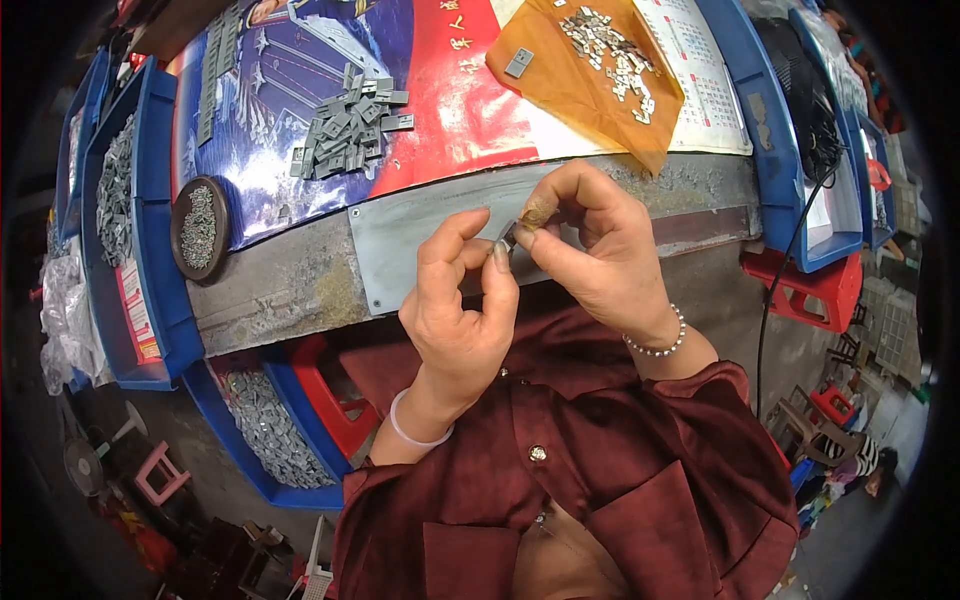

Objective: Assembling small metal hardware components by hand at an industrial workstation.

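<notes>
Dark red cloth is filling the foreground: the person's shirt (pixel 620 430) is sitting close to the worktop (pixel 290 308). Over a grey metal plate (pixel 400 245), the right hand (pixel 605 240) is pinching a small dark piece (pixel 509 238) narrowly between thumb and forefinger. The left hand (pixel 460 295) is meeting it there, thumb touching the piece, forefinger standing apart; whether another finger is backing that thumb, I cannot tell. With so slight a grip near the front edge, a slip could be sending the piece off the worktop. Beyond, a loose heap of grey pieces (pixel 350 125) is lying where a nudge could be spreading it. Tiny metal bits (pixel 605 50) are resting on an orange sheet (pixel 560 90); snagging its near corner could be scattering them. Leftward, a knocked round dish (pixel 223 225) could be spilling its little parts (pixel 198 228).
</notes>
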### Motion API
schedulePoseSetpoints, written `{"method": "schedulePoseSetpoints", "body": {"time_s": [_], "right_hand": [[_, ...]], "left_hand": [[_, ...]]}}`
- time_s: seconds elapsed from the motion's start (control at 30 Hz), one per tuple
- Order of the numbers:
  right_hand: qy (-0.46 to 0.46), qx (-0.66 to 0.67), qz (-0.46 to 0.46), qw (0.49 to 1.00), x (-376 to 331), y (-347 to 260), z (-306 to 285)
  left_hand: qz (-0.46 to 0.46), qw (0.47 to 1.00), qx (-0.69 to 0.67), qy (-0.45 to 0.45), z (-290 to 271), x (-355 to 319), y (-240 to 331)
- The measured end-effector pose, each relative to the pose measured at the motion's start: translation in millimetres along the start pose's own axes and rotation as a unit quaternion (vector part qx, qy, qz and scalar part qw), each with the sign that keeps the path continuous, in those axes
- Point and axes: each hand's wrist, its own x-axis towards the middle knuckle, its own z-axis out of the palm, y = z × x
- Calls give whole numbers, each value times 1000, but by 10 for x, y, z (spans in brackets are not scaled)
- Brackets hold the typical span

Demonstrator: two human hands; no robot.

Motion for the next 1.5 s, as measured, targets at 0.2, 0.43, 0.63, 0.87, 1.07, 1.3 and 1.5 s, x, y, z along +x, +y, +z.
{"method": "schedulePoseSetpoints", "body": {"time_s": [0.2, 0.43, 0.63, 0.87, 1.07, 1.3, 1.5], "right_hand": [[27, 12, 12, 999, -32, 66, 96], [17, -200, -170, 965, -88, 54, 135], [-20, 162, 70, 984, -37, 39, 139], [-40, 184, 105, 977, -32, 15, 120], [-57, 189, 115, 973, 14, 40, 120], [-77, 203, 174, 960, 53, -45, 81], [-80, 172, 145, 971, 46, 5, 100]], "left_hand": [[81, 994, 39, 60, 36, -17, -102], [109, 991, 10, 80, 47, -46, -195], [114, 987, -42, 104, 40, -43, -157], [-21, 986, -163, 15, -38, -47, -85], [-97, 974, -204, -23, -86, 16, -64], [-135, 962, -237, 3, -110, 59, -33], [-22, 995, -93, -11, -68, 63, -34]]}}
